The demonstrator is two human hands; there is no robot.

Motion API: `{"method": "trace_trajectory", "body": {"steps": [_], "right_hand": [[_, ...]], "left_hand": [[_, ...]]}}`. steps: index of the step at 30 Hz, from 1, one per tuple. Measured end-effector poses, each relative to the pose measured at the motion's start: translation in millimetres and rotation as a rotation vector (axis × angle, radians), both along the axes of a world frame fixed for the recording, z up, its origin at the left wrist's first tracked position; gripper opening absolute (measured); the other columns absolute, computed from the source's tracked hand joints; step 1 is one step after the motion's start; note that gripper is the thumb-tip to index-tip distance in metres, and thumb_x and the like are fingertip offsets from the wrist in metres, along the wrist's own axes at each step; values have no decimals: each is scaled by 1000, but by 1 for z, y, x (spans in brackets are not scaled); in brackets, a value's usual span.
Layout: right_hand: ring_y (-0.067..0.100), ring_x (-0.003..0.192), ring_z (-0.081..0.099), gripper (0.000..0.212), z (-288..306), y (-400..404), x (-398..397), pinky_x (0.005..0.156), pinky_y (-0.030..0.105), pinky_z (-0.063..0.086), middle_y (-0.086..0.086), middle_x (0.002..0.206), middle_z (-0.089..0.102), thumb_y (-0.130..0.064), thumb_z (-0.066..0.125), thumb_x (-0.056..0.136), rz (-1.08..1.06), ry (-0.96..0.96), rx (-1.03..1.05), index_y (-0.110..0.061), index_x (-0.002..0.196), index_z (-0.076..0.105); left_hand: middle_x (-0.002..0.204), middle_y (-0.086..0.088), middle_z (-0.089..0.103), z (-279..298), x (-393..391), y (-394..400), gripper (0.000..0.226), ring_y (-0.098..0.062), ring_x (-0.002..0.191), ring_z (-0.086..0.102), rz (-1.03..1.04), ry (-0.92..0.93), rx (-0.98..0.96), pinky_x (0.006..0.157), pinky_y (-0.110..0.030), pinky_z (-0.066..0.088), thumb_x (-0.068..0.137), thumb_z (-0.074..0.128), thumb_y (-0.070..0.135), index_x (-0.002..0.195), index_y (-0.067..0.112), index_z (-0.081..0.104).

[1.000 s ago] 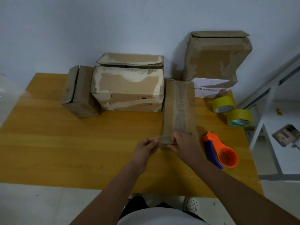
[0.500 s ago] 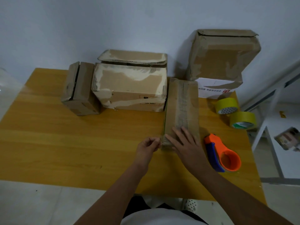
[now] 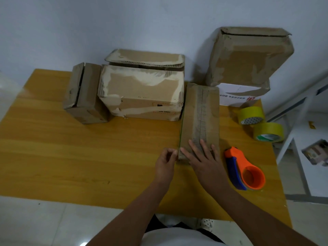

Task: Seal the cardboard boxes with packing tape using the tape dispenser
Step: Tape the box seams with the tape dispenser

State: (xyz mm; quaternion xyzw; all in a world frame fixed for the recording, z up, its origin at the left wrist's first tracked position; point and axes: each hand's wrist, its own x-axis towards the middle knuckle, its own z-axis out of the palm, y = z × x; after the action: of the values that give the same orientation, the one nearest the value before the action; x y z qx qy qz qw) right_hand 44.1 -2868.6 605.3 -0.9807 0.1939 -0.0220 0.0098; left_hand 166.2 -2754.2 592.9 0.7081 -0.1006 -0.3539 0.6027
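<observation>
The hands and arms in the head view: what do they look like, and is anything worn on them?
Both the left hand and the right hand are bare: no gloves, rings or watch show. The forearms are also bare, with no sleeves visible. A white garment shows at the bottom edge.

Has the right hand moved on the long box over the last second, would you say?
Yes: the right hand has uncurled and slid forward along the long box, fingers now flat.
</observation>
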Motion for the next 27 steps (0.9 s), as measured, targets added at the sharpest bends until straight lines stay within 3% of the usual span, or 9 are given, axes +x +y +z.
{"method": "trace_trajectory", "body": {"steps": [6,11,14,16,18,20,21,24,27], "right_hand": [[32,149,16,70,-2,0,1,117,55,17,-3,163,15,-31,55,97,-11,8,-2,-40,153,14],[32,149,17,61,0,0,0,116,56,20,-3,162,18,-32,46,100,-6,10,7,-40,153,17],[32,149,15,55,1,0,0,116,56,22,-3,162,17,-37,31,100,-7,34,11,-40,153,14],[32,149,14,57,2,0,1,116,57,21,-4,162,17,-36,35,101,-6,35,18,-40,153,14],[32,149,14,63,2,0,1,116,57,20,-4,162,16,-33,48,100,-6,36,34,-40,153,15],[32,149,14,67,3,-1,1,116,57,19,-4,162,16,-33,55,97,-10,35,48,-40,153,17],[32,149,14,68,4,0,1,117,57,19,-4,162,16,-32,56,97,-12,37,54,-40,153,17],[33,149,16,70,4,0,1,116,57,19,-4,162,17,-31,58,95,-8,32,64,-39,153,19],[33,148,18,64,6,1,2,115,57,21,-4,162,18,-33,50,98,-5,32,57,-40,153,18]], "left_hand": [[115,-8,43,-14,-6,-12,25,-7,89,45,-9,-152,200,71,-8,39,103,48,29,113,6,49],[120,-12,57,-8,16,-15,25,-27,106,57,-134,-62,309,87,-39,50,105,47,26,116,6,58],[119,4,65,8,17,11,24,-13,111,61,-134,-135,227,95,-34,52,103,51,25,122,18,65],[129,7,64,16,11,23,31,-5,117,58,-211,-132,136,98,-22,49,102,53,21,132,19,61],[135,-1,61,20,1,23,39,-3,117,59,-275,-174,119,88,-7,47,103,50,16,142,19,52],[126,-15,65,22,-11,19,46,-8,99,63,-324,-333,169,65,-6,44,104,46,12,149,20,38],[126,-17,64,22,-15,18,50,-11,96,63,-366,-419,192,65,-6,42,104,45,11,151,21,31],[146,-5,51,24,-6,23,56,-19,123,56,-496,-521,225,93,-15,43,104,48,15,155,18,25],[143,-4,54,25,17,24,57,-20,125,56,-604,-628,218,99,-26,46,100,58,22,152,16,35]]}}
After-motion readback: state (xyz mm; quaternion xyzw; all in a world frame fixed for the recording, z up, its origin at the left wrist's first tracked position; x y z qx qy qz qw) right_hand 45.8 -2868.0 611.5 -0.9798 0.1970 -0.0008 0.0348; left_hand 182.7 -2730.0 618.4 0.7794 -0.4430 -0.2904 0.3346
